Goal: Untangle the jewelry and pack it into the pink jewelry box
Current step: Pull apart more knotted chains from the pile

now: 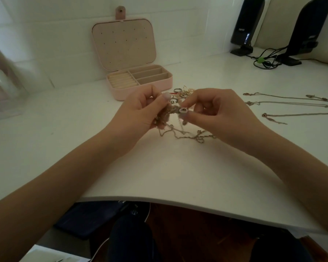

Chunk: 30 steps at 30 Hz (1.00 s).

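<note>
- Tangled chain clump (164, 115) held above the white surface (178, 173), between both hands; loose chain loops (187, 136) hang from it and trail onto the surface below.
- Left hand (140, 112): fingers curled round the left part of the clump, thumb on top.
- Right hand (214, 110): fingertips pinch a small white-faced piece (183, 110) at the clump's right end.
- Just behind the hands: two silver rings (175, 95) and a small heap of gold bits (187, 92), lying on the surface.
- Pink jewelry box (140, 82) further back, just left of that heap; lid (123, 42) upright and open. Ring rolls on the left, three long compartments on the right; contents hard to tell.
- Three straightened chains (292, 104) laid side by side on the surface, well right of the hands.
- Two black speakers (246, 25) with cables at the far right corner.
- Blurred clear container (2, 84) at the left edge.
</note>
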Each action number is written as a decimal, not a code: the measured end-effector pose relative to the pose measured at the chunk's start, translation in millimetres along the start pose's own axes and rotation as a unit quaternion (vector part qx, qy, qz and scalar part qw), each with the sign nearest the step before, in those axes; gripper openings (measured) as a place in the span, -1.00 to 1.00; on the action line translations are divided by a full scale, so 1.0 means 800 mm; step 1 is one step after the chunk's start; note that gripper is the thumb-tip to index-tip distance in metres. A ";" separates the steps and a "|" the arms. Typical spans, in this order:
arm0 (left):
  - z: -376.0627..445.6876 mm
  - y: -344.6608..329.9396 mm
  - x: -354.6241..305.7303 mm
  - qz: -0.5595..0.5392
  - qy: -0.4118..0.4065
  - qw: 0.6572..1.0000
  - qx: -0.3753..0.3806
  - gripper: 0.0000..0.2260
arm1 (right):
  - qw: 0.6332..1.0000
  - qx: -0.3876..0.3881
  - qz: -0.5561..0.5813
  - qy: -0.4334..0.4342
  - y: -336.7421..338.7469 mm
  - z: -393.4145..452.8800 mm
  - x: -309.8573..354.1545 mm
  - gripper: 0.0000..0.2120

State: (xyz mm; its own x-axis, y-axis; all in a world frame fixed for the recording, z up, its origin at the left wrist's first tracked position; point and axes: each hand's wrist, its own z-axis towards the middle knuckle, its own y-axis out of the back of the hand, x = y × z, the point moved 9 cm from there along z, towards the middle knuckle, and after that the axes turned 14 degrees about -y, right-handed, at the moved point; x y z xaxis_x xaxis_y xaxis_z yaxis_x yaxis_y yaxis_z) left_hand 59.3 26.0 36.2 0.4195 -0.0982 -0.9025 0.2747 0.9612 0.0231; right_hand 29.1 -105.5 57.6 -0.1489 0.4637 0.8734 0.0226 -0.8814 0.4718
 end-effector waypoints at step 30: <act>-0.007 -0.016 -0.039 0.354 -0.259 0.894 0.089 -0.93 | 0.995 -0.016 0.092 -0.036 0.003 0.006 -0.019 -0.96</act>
State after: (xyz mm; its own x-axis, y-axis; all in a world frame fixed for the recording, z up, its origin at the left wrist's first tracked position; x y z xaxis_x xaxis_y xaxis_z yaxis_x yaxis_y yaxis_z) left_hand 38.0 18.1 61.9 0.8745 0.3682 -0.3156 -0.1043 0.7784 0.6191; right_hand 36.1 -114.5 46.2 -0.0749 0.2977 0.9517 0.0113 -0.9541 0.2993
